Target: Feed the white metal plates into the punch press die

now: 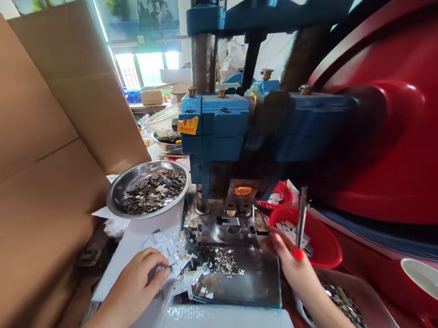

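Observation:
My left hand [142, 282] is on the left, thumb and index finger bent close together at a pile of thin flat metal plates [172, 251]. What lies between those fingertips is hidden. On the right, my right hand [294, 263] has its fingertips beside the steel die [226, 231] of a blue press [217, 129]. A metal rod with a red end [301, 221] stands up from between its thumb and fingers. A small metal plate [228, 222] lies on the die under the punch. Small shiny metal bits [227, 262] are heaped before the die.
A steel bowl [112, 202] of metal pieces stands left, by tall cardboard [69, 84]. Right of the press are a red bowl [333, 248] with plates, a red basket [285, 192], a clear tub [375, 298] of small parts and a red mug [405, 291]. A large red wheel [390, 173] rises behind.

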A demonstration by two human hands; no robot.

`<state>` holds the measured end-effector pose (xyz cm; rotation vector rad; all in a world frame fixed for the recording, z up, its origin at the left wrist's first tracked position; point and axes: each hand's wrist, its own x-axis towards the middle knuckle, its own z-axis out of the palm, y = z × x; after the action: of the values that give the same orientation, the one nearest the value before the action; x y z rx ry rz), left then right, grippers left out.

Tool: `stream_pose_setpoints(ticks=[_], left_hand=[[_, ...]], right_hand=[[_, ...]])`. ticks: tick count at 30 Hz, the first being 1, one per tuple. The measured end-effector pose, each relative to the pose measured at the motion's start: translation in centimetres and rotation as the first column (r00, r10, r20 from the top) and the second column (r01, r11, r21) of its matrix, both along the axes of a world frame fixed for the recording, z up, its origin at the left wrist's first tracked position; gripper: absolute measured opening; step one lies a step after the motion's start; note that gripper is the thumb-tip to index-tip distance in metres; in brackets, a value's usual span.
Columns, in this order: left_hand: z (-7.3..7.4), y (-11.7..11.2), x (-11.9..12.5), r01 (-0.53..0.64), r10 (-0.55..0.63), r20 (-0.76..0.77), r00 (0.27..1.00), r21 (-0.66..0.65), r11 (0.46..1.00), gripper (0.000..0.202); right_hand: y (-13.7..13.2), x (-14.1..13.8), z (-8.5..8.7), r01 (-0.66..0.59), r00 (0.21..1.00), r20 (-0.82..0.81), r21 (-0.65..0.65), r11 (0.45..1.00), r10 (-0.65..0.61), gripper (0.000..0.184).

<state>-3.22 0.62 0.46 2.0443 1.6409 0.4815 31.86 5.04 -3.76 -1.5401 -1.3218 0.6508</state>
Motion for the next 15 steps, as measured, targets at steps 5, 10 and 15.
stream_pose_setpoints(ticks=[5, 10, 15], left_hand=[[-1.2, -1.5, 2.2, 0.046, -0.049, -0.106, 0.993, -0.037, 0.998, 0.015], [-2.0, -1.8, 3.6, 0.019, -0.021, -0.163, 0.986, -0.017, 1.000, 0.009], [-2.6, -2.2, 2.9, 0.020, -0.004, -0.204, 0.979, 0.077, 0.997, 0.018]], right_hand=[[4.8, -3.8, 1.7, -0.135, 0.957, 0.248, -0.079, 0.988, 0.150, 0.035], [4.8, -2.2, 2.5, -0.028, 0.975, 0.216, -0.113, 0.993, 0.052, 0.032], [0.7, 3.7, 1.6, 0.286, 0.958, 0.045, -0.120, 0.951, -0.282, 0.049]])
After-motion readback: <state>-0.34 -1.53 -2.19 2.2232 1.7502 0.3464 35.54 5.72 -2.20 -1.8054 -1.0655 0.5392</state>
